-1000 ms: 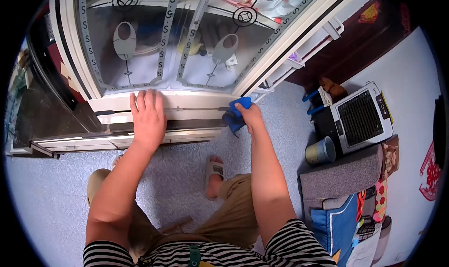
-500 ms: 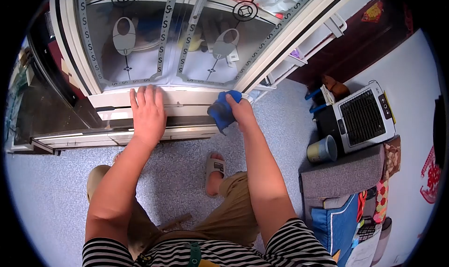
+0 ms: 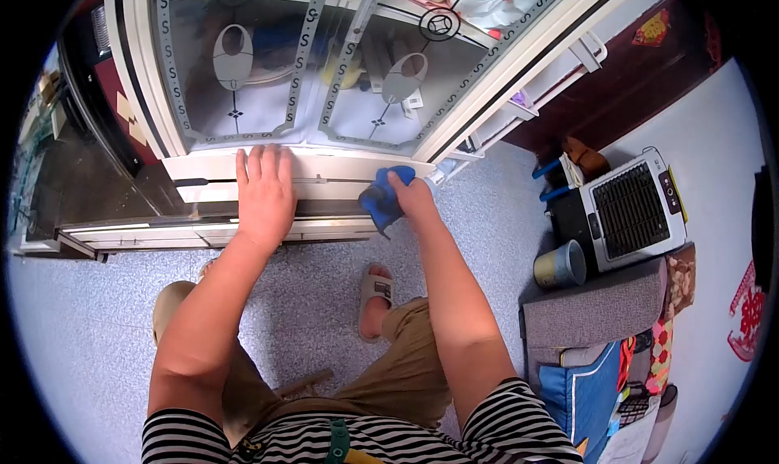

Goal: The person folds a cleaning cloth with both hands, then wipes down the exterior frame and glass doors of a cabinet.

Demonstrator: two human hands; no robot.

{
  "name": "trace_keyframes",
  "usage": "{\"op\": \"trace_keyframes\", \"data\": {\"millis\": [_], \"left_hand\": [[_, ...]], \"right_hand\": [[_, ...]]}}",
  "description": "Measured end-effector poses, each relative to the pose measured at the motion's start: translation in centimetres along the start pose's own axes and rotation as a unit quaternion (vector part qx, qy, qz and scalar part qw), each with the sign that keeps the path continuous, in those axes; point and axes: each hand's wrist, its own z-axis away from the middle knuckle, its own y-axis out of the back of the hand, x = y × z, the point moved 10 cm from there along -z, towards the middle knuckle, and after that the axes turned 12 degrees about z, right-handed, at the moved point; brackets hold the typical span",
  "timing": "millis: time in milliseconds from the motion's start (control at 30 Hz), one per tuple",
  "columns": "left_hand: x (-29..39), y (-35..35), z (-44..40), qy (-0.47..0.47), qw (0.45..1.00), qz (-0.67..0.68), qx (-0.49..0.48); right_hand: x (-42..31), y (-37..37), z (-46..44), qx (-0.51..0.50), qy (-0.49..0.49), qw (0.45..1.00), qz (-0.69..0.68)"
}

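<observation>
My left hand (image 3: 267, 194) lies flat with its fingers stretched out on the white ledge (image 3: 337, 170) below the glass doors of a cabinet. My right hand (image 3: 410, 196) grips a blue cloth (image 3: 381, 198) and presses it against the right end of that ledge. Part of the cloth hangs below the hand. Above both hands are the patterned glass doors (image 3: 268, 82), with bags and other items behind them.
A white shelf rack (image 3: 495, 125) stands right of the cabinet. Farther right are an air cooler (image 3: 633, 208), a bin (image 3: 560, 264) and a grey sofa (image 3: 596, 310) with a blue cushion. My sandalled foot (image 3: 375, 302) is on the speckled floor.
My right hand and the blue cloth have moved left along the ledge. My left hand stays on the ledge while the view has shifted slightly.
</observation>
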Motion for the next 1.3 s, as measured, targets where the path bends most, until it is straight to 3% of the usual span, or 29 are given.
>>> {"op": "trace_keyframes", "data": {"millis": [67, 300, 367, 400, 500, 633, 700, 933, 1033, 1100, 1133, 1300], "left_hand": [[-0.1, 0.1, 0.1, 0.003, 1.000, 0.016, -0.005], [0.1, -0.2, 0.0, -0.007, 1.000, 0.002, 0.001], [0.1, -0.3, -0.1, -0.004, 1.000, -0.007, 0.002], [0.1, -0.3, -0.1, -0.005, 1.000, -0.005, 0.005], [0.0, -0.2, 0.0, -0.005, 1.000, -0.002, 0.007], [-0.2, -0.1, 0.1, -0.011, 1.000, 0.011, 0.014], [-0.3, 0.0, 0.1, -0.007, 1.000, 0.009, 0.010], [-0.1, 0.0, 0.0, -0.010, 1.000, -0.004, 0.004], [-0.1, 0.0, 0.0, -0.007, 1.000, 0.000, 0.008], [-0.1, 0.0, 0.1, -0.008, 1.000, 0.005, 0.007], [-0.2, -0.1, 0.2, -0.008, 1.000, 0.010, 0.004], [-0.5, -0.3, 0.2, -0.007, 1.000, 0.006, -0.006]], "right_hand": [[-1.3, -0.3, -0.2, 0.005, 0.054, 0.998, -0.042], [-3.4, -1.3, 1.6, -0.023, 0.062, 0.992, -0.103], [-1.8, -1.7, 1.1, 0.036, 0.015, 0.995, 0.089], [-1.3, -3.3, 0.7, -0.013, 0.040, 0.998, 0.040], [-0.6, -4.6, 0.7, -0.019, 0.007, 1.000, 0.001], [-3.5, -3.8, 1.9, -0.055, 0.047, 0.997, 0.018], [-4.9, -3.7, 2.4, -0.042, 0.068, 0.983, -0.164], [-4.7, -4.2, 2.0, -0.002, 0.061, 0.994, -0.086], [-3.9, -5.2, 1.4, 0.039, 0.102, 0.993, -0.051], [-3.1, -7.2, 1.4, -0.025, 0.097, 0.994, 0.034], [-2.9, -7.4, 0.8, 0.022, 0.110, 0.993, 0.048], [-3.3, -5.3, 2.7, -0.036, 0.032, 0.999, -0.019]]}}
